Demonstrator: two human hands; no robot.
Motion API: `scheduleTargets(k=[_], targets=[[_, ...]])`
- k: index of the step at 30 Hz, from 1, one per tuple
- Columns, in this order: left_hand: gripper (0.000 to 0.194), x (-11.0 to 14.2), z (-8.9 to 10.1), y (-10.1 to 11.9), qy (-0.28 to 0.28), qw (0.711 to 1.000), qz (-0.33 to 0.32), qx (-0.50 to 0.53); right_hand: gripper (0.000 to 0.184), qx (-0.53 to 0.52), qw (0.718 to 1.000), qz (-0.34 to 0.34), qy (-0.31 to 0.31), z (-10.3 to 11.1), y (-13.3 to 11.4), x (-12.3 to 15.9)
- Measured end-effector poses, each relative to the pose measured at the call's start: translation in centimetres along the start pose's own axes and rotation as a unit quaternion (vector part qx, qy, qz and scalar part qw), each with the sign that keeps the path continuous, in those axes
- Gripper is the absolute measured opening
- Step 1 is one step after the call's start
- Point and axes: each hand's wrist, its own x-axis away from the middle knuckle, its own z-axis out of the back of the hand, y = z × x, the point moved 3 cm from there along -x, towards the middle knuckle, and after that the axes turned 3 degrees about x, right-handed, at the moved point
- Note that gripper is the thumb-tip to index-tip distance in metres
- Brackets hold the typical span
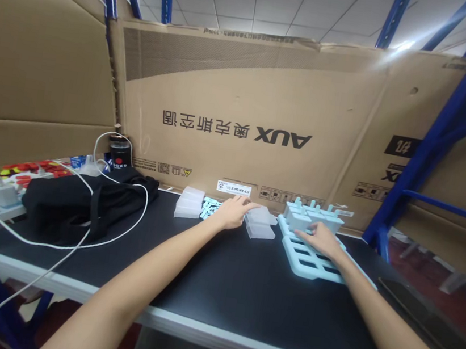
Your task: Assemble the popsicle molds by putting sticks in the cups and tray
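My left hand [234, 213] is over the middle of the black tabletop, fingers stretched to the right and apart. It reaches above a pile of small light-blue pieces [208, 209], beside clear plastic boxes [261, 228]; its underside is hidden. More translucent boxes [190, 202] stand left of the pile. At the right, my right hand [323, 242] lies over a light-blue rack [304, 268] with rectangular openings. Its thumb and index finger are apart, close to the front of light-blue boxes [296, 218] with upright pegs. Nothing shows between them, though contact with the box is unclear.
A black cloth bag [59, 206] and a white cable [121, 238] lie at the left, with a dark jar [120, 150] behind. A cardboard sheet [226, 93] walls the back. Blue shelf posts [449, 131] frame the table [243, 290].
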Motion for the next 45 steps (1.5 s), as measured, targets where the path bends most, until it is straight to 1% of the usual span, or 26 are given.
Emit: scheduleTargets(k=[2,3,5,7,10,14,18,22,28,33,38,42,45], targets=[[0.066,-0.6,-0.7,-0.1,-0.016,0.999,-0.02,-0.023,0.074,0.025,1.0,0.01,-0.012,-0.1,-0.6,-0.1],[0.065,-0.7,-1.0,-0.3,-0.02,0.999,-0.026,-0.032,0.074,0.035,0.999,0.014,-0.015,-0.1,-0.9,0.0],[0.054,-0.6,-1.6,-0.5,-0.024,0.998,-0.035,-0.04,0.079,0.052,0.998,0.011,-0.022,0.2,-1.4,0.4],[0.044,-0.4,-2.0,-0.6,-0.021,0.998,-0.037,-0.039,0.085,0.064,0.997,-0.014,-0.028,0.6,-1.9,0.8],[0.04,-0.1,-2.5,-0.6,-0.018,0.999,-0.026,-0.037,0.088,0.073,0.996,-0.056,-0.02,1.1,-2.7,1.5],[0.034,-0.2,-2.7,-0.5,-0.016,0.999,-0.014,-0.038,0.082,0.098,0.994,-0.058,0.009,1.2,-3.8,2.0],[0.027,-0.2,-2.5,-0.3,-0.017,0.999,-0.001,-0.042,0.074,0.137,0.99,-0.043,0.001,0.9,-4.1,1.9],[0.02,-0.1,-2.6,-0.1,-0.019,0.999,0.021,-0.045,0.074,0.158,0.987,-0.03,0.0,0.9,-4.4,1.9],[0.023,-0.2,-3.3,0.0,-0.026,0.997,0.065,-0.045,0.073,0.149,0.988,-0.032,-0.003,1.2,-4.6,2.1],[0.028,-0.2,-3.7,-0.1,-0.031,0.996,0.08,-0.036,0.081,0.131,0.991,-0.04,-0.001,1.1,-4.1,1.7],[0.036,0.2,-3.4,0.1,-0.04,0.995,0.089,-0.029,0.078,0.158,0.987,-0.027,-0.001,0.7,-4.5,2.0],[0.042,1.0,-2.2,0.8,-0.035,0.995,0.089,-0.025,0.078,0.153,0.988,-0.027,0.013,0.9,-5.0,2.6],[0.035,2.4,-1.1,1.0,-0.029,0.996,0.077,-0.022,0.083,0.113,0.992,-0.052,0.023,1.3,-4.7,2.6]])
